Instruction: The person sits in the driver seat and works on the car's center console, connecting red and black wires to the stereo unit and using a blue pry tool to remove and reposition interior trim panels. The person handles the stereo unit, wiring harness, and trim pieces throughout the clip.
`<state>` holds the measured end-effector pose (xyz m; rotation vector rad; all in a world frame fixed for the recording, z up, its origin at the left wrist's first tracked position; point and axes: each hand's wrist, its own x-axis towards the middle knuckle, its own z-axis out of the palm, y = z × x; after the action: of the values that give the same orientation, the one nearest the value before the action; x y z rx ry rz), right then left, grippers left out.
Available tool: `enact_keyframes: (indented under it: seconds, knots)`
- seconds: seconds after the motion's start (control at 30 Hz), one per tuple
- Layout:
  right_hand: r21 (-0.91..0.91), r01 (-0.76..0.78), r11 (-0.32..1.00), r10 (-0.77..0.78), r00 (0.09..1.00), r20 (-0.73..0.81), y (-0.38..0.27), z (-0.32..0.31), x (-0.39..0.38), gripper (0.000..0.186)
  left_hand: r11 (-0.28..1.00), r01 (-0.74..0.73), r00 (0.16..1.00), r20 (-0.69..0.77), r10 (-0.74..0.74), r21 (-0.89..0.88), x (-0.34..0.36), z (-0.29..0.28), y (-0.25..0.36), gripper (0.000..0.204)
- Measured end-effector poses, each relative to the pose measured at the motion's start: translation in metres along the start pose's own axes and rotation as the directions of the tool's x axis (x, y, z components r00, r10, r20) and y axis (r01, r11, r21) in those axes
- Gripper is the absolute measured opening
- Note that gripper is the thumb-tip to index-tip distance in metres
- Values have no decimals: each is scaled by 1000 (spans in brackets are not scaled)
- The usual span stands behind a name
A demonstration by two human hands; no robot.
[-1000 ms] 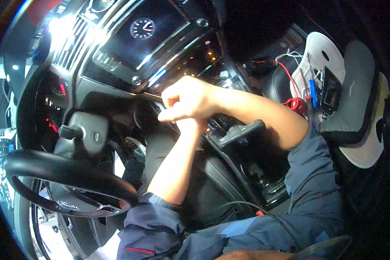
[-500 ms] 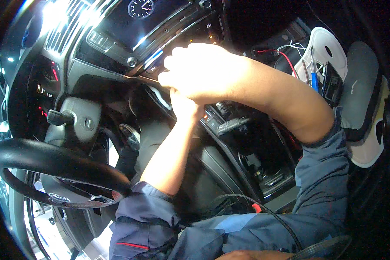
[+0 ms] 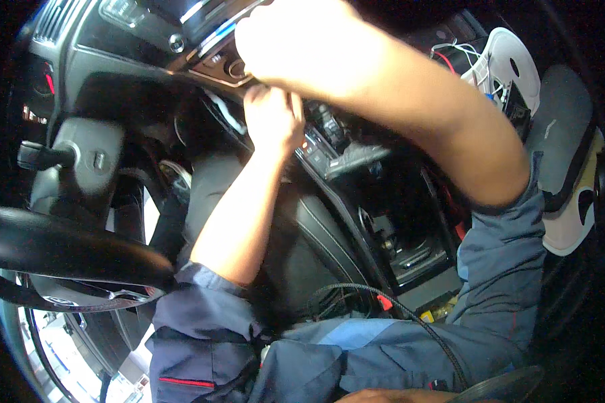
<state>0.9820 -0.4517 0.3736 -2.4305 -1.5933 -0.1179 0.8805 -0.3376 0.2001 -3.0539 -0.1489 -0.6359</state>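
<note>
- One steering wheel (image 3: 67,245) is at your far left, with one stalk (image 3: 40,156) above it.
- One dashboard panel (image 3: 207,69), which you are reaching for, sits at top centre; one round fitting (image 3: 236,68) shows on it, just beside your right hand.
- Your left hand (image 3: 271,119) has bent fingers, partly behind the right; you cannot tell its grip.
- Your right hand (image 3: 289,50) is over the panel, glare-washed; its grip cannot be told either.
- One gear lever (image 3: 359,160) stands below your right forearm.
- One grey case (image 3: 563,131) lies far right.
</note>
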Motion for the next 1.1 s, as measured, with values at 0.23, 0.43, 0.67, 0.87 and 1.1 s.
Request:
enact_keyframes:
  seconds: [0.23, 0.43, 0.67, 0.87, 1.1]
  knots:
    - [157, 297, 942, -311, 948, 69, 9, -32, -18, 30, 998, -55, 995, -88, 52, -23, -1, 2, -3, 19]
    - [88, 312, 946, -321, 940, 114, 12, -26, -3, 26, 983, -3, 989, -144, -24, -184, 2, 3, -1, 16]
    - [83, 362, 929, -365, 931, 24, 3, -29, -12, 23, 991, -45, 985, -172, 22, -129, 0, 5, -2, 17]
    - [70, 404, 912, -407, 912, 47, 7, -20, -5, 23, 995, -60, 986, -162, 47, -80, 1, 5, -3, 17]
    - [-35, 145, 989, -143, 987, 68, 1, -24, -23, 24, 988, -62, 987, -159, 39, -142, 0, 3, -1, 16]
